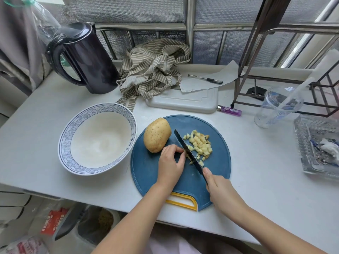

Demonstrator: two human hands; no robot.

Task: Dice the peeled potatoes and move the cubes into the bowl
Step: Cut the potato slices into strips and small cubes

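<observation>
A round blue cutting board [152, 173] lies on the white table. On its far left sits a whole potato [156, 134] with its skin on. A pile of small potato cubes [200, 143] lies on the board's right half. My right hand [218, 187] grips the handle of a dark knife [187, 151], whose blade runs diagonally along the left edge of the cubes. My left hand [171, 162] has curled fingers pinching a small potato piece against the blade; the piece is mostly hidden. A white bowl [97, 138] with a blue patterned rim stands empty left of the board.
A dark kettle [88, 57] stands at the back left, a striped cloth [154, 70] behind the board. A white tray [183, 99], paper, a pen [205, 78] and a purple lighter [230, 110] lie beyond. A plastic cup [277, 107] and glass dish [319, 145] stand right.
</observation>
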